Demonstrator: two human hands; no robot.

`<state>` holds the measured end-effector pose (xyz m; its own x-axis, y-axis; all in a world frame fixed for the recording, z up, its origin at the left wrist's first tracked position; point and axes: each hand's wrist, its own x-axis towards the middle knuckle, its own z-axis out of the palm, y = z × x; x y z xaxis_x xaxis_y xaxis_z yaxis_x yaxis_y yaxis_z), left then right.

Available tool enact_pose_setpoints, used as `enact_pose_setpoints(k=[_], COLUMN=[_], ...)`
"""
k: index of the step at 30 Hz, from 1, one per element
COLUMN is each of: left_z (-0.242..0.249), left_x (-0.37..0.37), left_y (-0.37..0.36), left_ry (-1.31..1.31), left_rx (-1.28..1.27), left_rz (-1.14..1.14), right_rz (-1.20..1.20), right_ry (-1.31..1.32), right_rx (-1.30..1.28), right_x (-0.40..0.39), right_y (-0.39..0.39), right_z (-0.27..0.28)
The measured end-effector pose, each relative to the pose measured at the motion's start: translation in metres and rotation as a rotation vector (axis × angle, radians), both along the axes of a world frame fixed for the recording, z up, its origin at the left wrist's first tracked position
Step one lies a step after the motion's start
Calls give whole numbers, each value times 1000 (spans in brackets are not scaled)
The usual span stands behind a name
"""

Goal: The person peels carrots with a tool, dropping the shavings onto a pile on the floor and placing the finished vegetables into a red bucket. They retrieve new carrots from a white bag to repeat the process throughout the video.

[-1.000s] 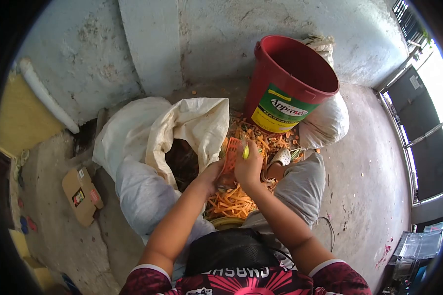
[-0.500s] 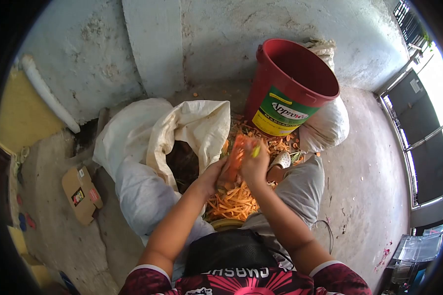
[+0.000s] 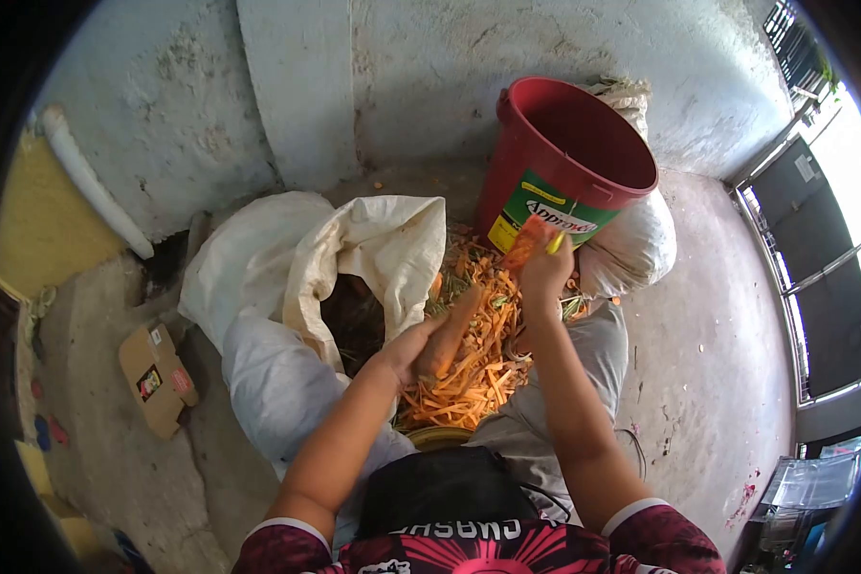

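My left hand (image 3: pixel 413 350) is wrapped round the lower end of a large carrot (image 3: pixel 450 335), which tilts up and to the right over a heap of orange peelings (image 3: pixel 464 397). Up and to the right of it, apart from the carrot, my right hand (image 3: pixel 547 268) grips a peeler (image 3: pixel 553 242) with a bit of yellow-green showing. An orange-red flat piece (image 3: pixel 528 241) juts left from that hand, in front of the bucket's label; blur hides whether it belongs to the peeler. Part of a yellowish rim (image 3: pixel 440 435) shows under the peelings.
A red bucket (image 3: pixel 507 143) stands beyond my right hand, with a filled sack (image 3: pixel 641 239) behind it. An open white sack (image 3: pixel 402 230) lies left of the peelings. Cardboard (image 3: pixel 158 378) rests on the floor at left. My legs flank the heap.
My right hand has moved up and right, away from the carrot, taking the peeler with it. The carrot shows more fully in my left hand, which has barely moved.
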<state>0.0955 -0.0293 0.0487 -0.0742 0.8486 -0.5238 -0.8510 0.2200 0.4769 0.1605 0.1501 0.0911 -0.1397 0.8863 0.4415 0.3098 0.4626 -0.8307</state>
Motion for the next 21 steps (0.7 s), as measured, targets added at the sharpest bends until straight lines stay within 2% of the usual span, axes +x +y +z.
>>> enact_pose_setpoints(k=[3,5,7,9,11,12,13,14,15,18,21], left_z=[-5,-23,-28,-27,-13,-12,-13,-13,-7,-15,-29], left_x=[-5,-10,-15,-12,-6,-4,-1,1,4,-3,-6], left_y=[5,7,0,-1,4,3,0,-3,-4,2,8], left_ry=[-115,-137,-121,-69,27,-7,-43,-78,3,-87,-197], left_rx=[40,93,188,176,57,79,97,114,66,17,115], left_rz=[37,35,-82,-118,-87,-124,-162,-201,-172,-72,2], right_rz=[309,380,333,293,86,40,-109,-208,-276,-62,281], right_ry=[40,-8,-97,-167,-103,-57,-71,-96,-109,43,72], right_rx=[-111,-223,-153,-111,-80,-174,-25,-98,16,-3,-97], right_x=[1,4,4,3,-5,-3,-4,-2,-1,1,2], right_y=[-64,-97,-104,-96,-47,-24,12,12,23,17,-55], right_z=[-8,-13,-7,-5,-32,-19,-39,-15,-14,-15,-7])
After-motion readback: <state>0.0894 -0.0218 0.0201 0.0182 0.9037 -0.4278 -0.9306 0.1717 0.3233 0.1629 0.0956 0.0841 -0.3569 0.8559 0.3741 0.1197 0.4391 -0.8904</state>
